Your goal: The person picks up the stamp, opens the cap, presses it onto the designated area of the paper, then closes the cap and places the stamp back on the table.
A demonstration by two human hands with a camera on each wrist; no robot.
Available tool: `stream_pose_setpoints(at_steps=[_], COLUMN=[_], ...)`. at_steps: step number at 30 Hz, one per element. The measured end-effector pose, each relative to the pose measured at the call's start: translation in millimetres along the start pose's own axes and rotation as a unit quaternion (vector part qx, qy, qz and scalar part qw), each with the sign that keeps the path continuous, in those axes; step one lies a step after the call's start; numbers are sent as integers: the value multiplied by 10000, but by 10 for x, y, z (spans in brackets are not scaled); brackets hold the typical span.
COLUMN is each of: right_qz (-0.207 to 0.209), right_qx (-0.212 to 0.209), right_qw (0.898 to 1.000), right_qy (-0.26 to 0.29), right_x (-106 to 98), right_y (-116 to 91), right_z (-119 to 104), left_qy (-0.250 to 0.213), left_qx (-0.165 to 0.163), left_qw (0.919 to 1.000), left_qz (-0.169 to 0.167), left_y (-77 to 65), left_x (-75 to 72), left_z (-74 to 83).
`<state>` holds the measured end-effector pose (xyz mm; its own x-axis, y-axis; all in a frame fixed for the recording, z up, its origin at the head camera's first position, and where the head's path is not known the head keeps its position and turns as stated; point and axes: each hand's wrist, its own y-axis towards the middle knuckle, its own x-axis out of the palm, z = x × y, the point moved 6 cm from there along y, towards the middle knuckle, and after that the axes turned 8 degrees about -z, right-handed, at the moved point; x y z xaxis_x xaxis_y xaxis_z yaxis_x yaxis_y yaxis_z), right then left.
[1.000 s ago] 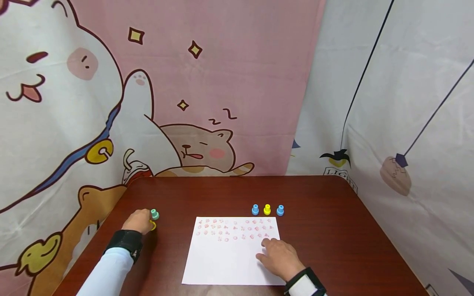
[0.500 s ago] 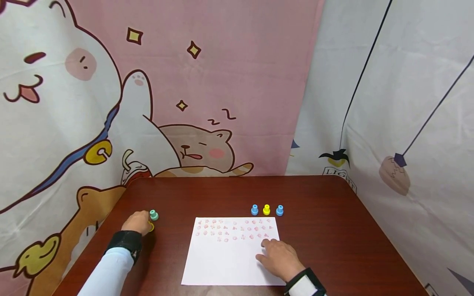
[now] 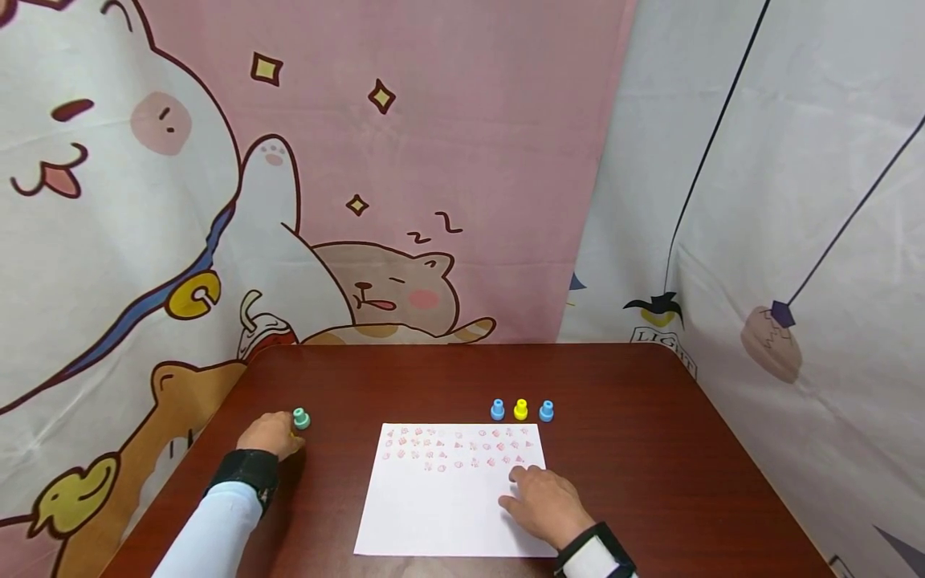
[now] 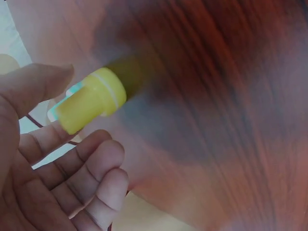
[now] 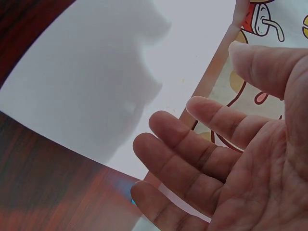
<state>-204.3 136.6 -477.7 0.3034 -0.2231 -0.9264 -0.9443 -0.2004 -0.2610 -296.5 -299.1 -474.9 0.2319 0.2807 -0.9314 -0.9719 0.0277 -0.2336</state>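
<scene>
My left hand (image 3: 270,436) is at the table's left side, beside a yellow stamp (image 4: 91,102). In the left wrist view the thumb stands a little apart from the stamp. The index finger runs behind its handle; whether it touches cannot be told. A teal stamp (image 3: 301,418) sits just beyond that hand, mostly hidden behind the yellow one in the left wrist view. Over the lower right of a white paper sheet (image 3: 433,514) is my right hand (image 3: 543,502), fingers spread and holding nothing. Rows of small red prints (image 3: 455,445) cover the sheet's upper part.
Beyond the paper's far right edge stand a blue stamp (image 3: 497,410), a yellow stamp (image 3: 521,410) and another blue stamp (image 3: 546,412) in a row. The brown table (image 3: 405,377) ends against a cartoon-printed cloth (image 3: 470,160).
My left fingers have shifted slightly and now cover more of the yellow stamp in the head view. The right hand, paper and other stamps keep their places.
</scene>
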Motion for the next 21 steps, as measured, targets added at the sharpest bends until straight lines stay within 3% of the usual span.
stream_pose_setpoints(at_steps=[6, 11, 21], right_qz=[-113, -103, -266], right_qx=[99, 124, 212], right_qw=[9999, 9999, 9994], right_qy=[57, 54, 19], right_x=[21, 22, 36], right_y=[28, 35, 42], right_z=[18, 25, 38], left_qy=[73, 243, 368], left_qx=[88, 204, 508], left_qw=[9996, 9986, 9968], left_qz=[241, 428, 496], left_y=[-33, -55, -1], left_x=[-128, -225, -164], left_z=[58, 231, 667])
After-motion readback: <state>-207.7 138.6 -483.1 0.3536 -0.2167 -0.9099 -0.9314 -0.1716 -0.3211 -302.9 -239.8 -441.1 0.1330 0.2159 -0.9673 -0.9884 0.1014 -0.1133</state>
